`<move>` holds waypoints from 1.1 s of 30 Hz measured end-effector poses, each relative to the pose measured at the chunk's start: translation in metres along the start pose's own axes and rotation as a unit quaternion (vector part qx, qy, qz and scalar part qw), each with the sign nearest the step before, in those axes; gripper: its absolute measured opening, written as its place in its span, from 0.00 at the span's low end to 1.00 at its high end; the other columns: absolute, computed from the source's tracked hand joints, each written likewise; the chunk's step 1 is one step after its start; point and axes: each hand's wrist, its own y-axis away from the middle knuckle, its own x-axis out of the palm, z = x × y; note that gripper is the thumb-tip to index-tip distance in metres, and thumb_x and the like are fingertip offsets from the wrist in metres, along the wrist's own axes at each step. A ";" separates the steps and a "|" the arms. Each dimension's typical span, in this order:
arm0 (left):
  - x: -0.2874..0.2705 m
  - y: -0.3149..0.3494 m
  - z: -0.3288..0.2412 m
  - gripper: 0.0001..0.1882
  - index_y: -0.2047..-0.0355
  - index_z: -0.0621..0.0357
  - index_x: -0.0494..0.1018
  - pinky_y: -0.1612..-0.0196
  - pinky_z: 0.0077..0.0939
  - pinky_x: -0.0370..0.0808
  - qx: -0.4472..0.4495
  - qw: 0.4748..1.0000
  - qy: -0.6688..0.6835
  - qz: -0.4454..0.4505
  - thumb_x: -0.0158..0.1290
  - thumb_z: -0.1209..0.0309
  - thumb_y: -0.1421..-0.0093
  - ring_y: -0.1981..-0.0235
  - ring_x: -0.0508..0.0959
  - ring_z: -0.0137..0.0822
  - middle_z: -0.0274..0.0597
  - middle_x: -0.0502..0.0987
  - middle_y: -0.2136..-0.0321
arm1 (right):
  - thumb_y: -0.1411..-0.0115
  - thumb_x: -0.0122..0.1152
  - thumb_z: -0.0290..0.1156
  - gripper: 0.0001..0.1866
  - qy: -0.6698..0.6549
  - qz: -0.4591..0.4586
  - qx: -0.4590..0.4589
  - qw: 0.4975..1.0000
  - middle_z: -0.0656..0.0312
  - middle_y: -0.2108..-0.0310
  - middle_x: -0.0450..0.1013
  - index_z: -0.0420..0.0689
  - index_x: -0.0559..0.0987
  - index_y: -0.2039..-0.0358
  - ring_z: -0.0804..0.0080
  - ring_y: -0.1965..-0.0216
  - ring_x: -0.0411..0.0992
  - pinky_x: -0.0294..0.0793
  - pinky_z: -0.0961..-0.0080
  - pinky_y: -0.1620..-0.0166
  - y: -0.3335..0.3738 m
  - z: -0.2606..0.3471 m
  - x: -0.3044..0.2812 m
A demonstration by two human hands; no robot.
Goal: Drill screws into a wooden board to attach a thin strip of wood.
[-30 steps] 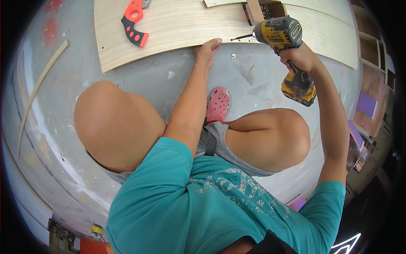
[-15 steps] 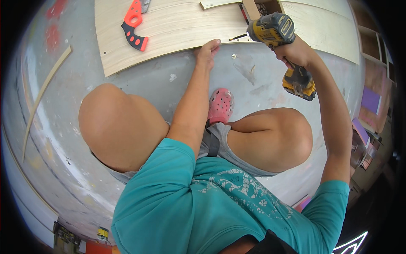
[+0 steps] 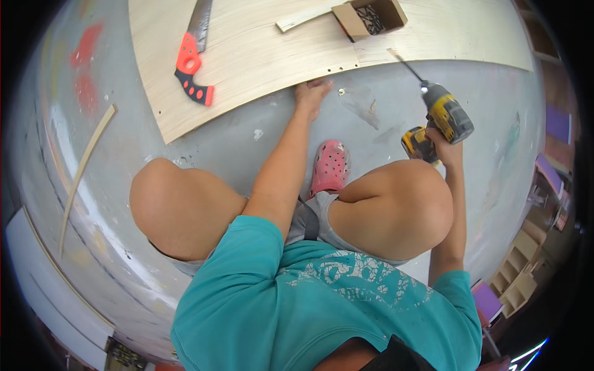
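Observation:
My right hand is wrapped around the grip of a yellow and black cordless drill, held off to the right above the floor. Its long thin bit points up and left toward the panel, apart from it. At the near edge of a pale plywood panel, my left hand holds on with curled fingers, some of them hidden at the rim. Several dark screw heads or holes dot the panel close to that hand. An open cardboard box of screws rests on the plywood.
A hand saw with a red and black handle lies on the panel's left part. Beside the box is a narrow wood strip. A curved thin strip lies on the grey floor at left. Shelving and purple pieces stand at right.
The drill has come down and right, away from the panel's edge, and its bit now points up-left. My left hand stays at the edge. The view has shifted, showing more saw and box.

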 end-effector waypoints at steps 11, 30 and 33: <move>0.072 -0.037 0.067 0.14 0.67 0.70 0.70 0.77 0.21 0.76 0.101 0.969 -0.213 -0.079 0.59 0.71 0.48 0.80 0.77 0.34 0.46 0.76 0.74 | 0.48 0.53 0.22 0.23 -0.232 -0.307 0.036 0.922 0.65 0.66 0.70 0.40 0.63 0.50 0.75 0.60 0.67 0.61 0.75 0.49 0.005 -0.178 0.022; 0.344 -0.115 0.003 0.10 0.74 0.60 0.78 0.63 0.36 0.75 0.319 0.436 -0.824 0.172 0.48 0.70 0.52 0.66 0.78 0.45 0.50 0.78 0.70 | 0.51 0.50 0.22 0.18 -0.391 -0.247 0.089 0.882 0.62 0.64 0.69 0.39 0.67 0.57 0.72 0.53 0.64 0.56 0.68 0.44 0.004 -0.267 -0.031; 0.324 -0.089 -0.014 0.10 0.71 0.61 0.78 0.60 0.33 0.75 0.286 0.495 -0.810 0.131 0.51 0.72 0.54 0.64 0.78 0.45 0.51 0.78 0.68 | 0.50 0.49 0.23 0.15 -0.420 -0.204 0.081 0.881 0.61 0.62 0.69 0.40 0.68 0.60 0.71 0.53 0.63 0.56 0.68 0.44 0.019 -0.234 -0.009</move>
